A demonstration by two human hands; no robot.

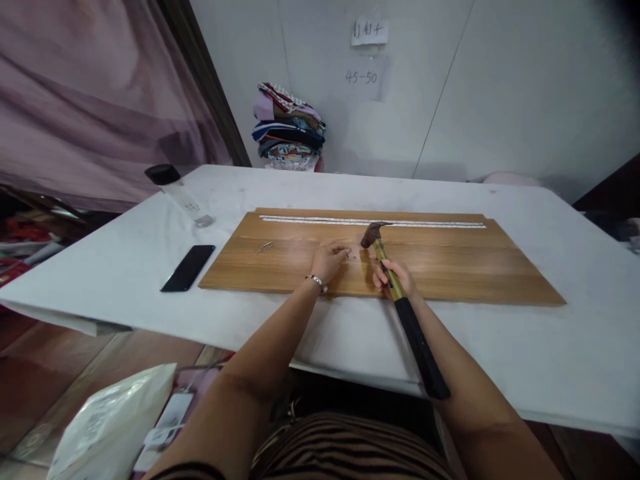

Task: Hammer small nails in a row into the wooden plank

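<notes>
Under left hand, perhaps a nail.

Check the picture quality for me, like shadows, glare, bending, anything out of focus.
Head view: light soft and fairly even, with a faint shadow on the wall beside the folded cloth pile; head view: pale sheen on the wooden board; head view: wide-angle bowing along the near edge of the table; head view: detail at the left hand's fingertips too soft to read.

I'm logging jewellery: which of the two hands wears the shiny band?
The left hand, with the band round its wrist; the right hand, gripping the hammer, has a bare wrist.
</notes>
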